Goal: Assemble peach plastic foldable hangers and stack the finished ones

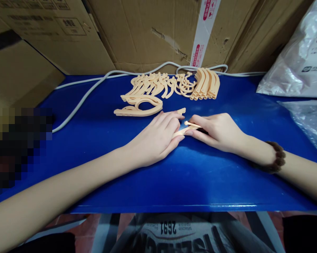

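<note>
Between my two hands is a beige plastic hanger arm (179,133), just above the blue tabletop. My left hand (158,137) wraps around it from the left, and one end (183,111) of a beige piece sticks out past its fingers. My right hand (217,131) pinches the other end between thumb and fingers, together with a thin beige piece (190,123) that has a small knob at its tip. The fingers hide how these pieces join. Just beyond my left hand lie folded beige plastic hangers (139,111).
At the back of the blue table (147,182) lie curved beige parts (150,84), beige hooks (184,86) and a stack of hanger arms (205,82). A white cable (81,105) runs behind them. Cardboard boxes (153,35) stand at the back; plastic bags (297,66) lie right.
</note>
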`<state>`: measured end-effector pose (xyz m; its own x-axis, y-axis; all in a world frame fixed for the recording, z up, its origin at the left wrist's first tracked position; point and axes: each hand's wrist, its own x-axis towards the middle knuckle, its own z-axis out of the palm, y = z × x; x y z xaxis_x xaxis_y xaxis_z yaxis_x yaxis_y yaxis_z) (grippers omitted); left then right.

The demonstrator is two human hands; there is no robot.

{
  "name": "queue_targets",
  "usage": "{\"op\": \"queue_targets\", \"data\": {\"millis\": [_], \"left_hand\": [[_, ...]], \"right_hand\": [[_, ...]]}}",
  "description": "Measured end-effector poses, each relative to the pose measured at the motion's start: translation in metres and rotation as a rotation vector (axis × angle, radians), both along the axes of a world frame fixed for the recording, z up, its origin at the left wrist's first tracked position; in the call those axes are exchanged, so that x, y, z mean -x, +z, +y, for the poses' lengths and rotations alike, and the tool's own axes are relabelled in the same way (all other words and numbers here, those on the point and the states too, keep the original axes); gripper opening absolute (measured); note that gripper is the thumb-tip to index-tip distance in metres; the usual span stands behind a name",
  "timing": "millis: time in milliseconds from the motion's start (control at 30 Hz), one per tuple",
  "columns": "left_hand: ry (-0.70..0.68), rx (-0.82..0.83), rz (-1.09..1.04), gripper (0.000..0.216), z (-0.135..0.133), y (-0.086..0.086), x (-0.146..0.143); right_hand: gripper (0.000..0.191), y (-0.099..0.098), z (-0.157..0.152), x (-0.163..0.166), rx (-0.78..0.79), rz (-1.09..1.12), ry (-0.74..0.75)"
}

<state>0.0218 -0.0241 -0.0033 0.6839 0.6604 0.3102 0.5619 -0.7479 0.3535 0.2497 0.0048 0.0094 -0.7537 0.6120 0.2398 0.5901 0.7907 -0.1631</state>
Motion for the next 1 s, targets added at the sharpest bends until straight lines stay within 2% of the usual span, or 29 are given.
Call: {"op": "queue_targets", "data": {"millis": [467, 733, 1000], "left_hand": [[0.004, 0.030, -0.055, 0.013, -0.0006, 0.0002, -0.0009], [0.005, 0.030, -0.045, 0.013, -0.0003, 0.0004, -0.0006], [0.002, 0.047, -0.067, 0.013, -0.0001, 0.0008, -0.0008]], "right_hand": [[0.054, 0.0034, -0.0024, 0.0028, 0.070, 0.032, -0.165], [0.052, 0.0031, -0.0042, 0.0026, 0.059, 0.036, -0.145], [0.054, 0.0028, -0.0037, 0.0039, 0.080, 0.030, -0.205]]}}
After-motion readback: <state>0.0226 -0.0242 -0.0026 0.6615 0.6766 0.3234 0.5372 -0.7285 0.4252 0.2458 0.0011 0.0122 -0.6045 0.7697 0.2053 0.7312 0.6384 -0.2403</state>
